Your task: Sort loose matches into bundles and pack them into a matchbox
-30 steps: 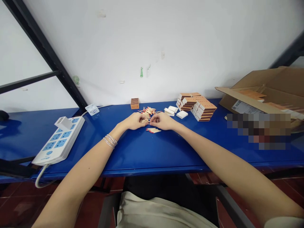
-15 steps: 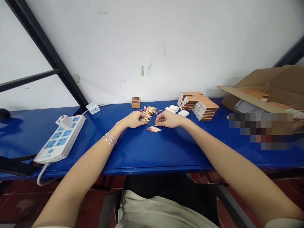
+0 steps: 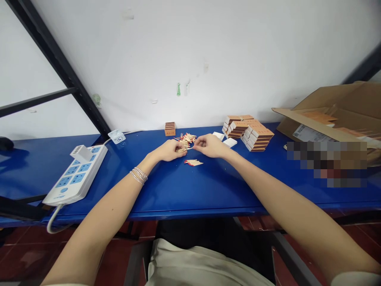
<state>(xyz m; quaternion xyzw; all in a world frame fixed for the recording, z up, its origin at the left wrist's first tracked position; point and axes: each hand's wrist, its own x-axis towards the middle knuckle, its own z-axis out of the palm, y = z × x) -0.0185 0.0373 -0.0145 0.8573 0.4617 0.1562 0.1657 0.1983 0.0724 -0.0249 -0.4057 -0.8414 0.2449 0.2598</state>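
Note:
A loose pile of red-tipped matches (image 3: 187, 139) lies on the blue table (image 3: 184, 186) near the wall. My left hand (image 3: 169, 151) rests on the table with its fingers curled round a small bunch of matches. My right hand (image 3: 208, 145) is beside it, fingers pinched at the edge of the pile, seemingly on a match. A small aligned row of matches (image 3: 193, 162) lies just in front of both hands.
Stacks of orange matchboxes (image 3: 250, 133) and white inner trays (image 3: 229, 142) stand to the right. A single matchbox stack (image 3: 170, 129) sits by the wall. A white power strip (image 3: 74, 174) lies at left, an open cardboard box (image 3: 330, 119) at far right.
My right hand moved from above the small row of matches up to the loose pile. My left hand stayed put with its bunch.

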